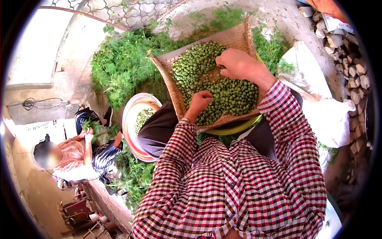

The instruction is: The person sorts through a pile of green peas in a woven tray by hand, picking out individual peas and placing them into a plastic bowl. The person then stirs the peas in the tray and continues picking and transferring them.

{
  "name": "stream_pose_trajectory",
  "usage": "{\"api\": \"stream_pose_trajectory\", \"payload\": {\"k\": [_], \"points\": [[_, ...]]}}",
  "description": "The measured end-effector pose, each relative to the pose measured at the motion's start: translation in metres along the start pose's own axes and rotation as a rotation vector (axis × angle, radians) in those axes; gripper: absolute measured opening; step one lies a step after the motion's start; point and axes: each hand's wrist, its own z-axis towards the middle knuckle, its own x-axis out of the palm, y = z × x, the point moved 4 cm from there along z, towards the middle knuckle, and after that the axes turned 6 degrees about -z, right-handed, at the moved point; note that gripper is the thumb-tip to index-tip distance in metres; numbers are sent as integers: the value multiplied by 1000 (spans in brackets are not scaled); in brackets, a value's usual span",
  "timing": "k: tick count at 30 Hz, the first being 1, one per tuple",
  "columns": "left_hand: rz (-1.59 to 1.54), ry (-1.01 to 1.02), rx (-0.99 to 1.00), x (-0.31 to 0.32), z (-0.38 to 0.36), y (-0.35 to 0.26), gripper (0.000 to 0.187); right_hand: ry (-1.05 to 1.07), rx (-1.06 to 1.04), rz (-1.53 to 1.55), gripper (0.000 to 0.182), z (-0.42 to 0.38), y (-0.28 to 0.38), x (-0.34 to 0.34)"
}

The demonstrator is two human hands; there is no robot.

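Nearest, at 6 o'clock, is the wearer's checked shirt point(223, 187), and past it the woven tray point(170, 83) sits at 12, tilted a little and resting over a yellow-green rimmed vessel point(234, 129) between the knees. Small green pods point(234, 95) cover most of the tray in a loose layer, broken by a small bare patch near the middle.

The left hand point(199, 104) is at the tray's 7 o'clock, fingers curled in close to the thumb, low over the pods. The right hand point(238, 63) reaches to about 1 o'clock, finger and thumb pointing down at the pods by the bare patch. Whether either grip has a pod pinched, I cannot tell.

At 10 from the wearer, beside the left knee point(159, 129), a pale, orange-banded basin point(126, 119) holds a smaller lot of green pods. The pods look to be loose already, off any stalks; the tray is well loaded, so a good deal seems left there, though how much has been gone through does not show.

Farther out, feathery greenery point(119, 67) is heaped from 9 round to 1. At 2 lies a white sack point(304, 67), with stacked firewood point(356, 75) beyond. At 9 another person point(77, 153) sits with greenery in hand; wire mesh point(131, 16) spans 11.
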Motion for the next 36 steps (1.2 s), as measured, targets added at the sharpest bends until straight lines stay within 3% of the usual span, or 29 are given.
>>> {"api": "stream_pose_trajectory", "payload": {"k": [1, 4, 7, 11, 14, 19, 22, 24, 27, 32, 34, 35, 36], "points": [[0, 2, 2, 5, 4, 4, 19, -50, -5, 30, 19, 0, -1, -2], [402, -89, 216, 15, 12, 9, 23, -22, 30, -21, 20, 1, -3, -2], [536, -51, 224, 20, 20, 13, 21, -13, 25, 3, 19, 2, -2, -3], [471, -36, 162, 14, 13, 2, 15, -11, 36, -3, 19, 2, -3, -4], [-165, -9, -44, 3, 2, 4, 9, -11, 13, -7, 19, 2, -1, -6], [-537, 80, -42, -9, -15, -6, 2, 36, 23, 27, 22, 3, 1, -2], [-769, 188, 23, -11, -24, -19, 4, 26, -44, 43, 24, 3, 4, 2], [-1069, 381, 225, -15, -29, -33, 6, 39, -16, 50, 25, 3, 3, -1], [-1212, 324, 228, -29, -33, -36, 8, 13, 2, 51, 26, 2, -4, -1], [-966, 204, 150, -43, -16, -6, 2, 37, 21, 43, 27, 4, -4, 0], [-563, 59, -25, -43, -8, 13, 5, 65, 53, 24, 26, 4, -3, -1], [-564, 62, -27, -42, -3, 18, 5, 67, 55, 25, 26, 4, -4, 0], [-296, -6, -60, -39, -4, 14, 10, 24, 30, 22, 25, 4, -5, 1]]}}
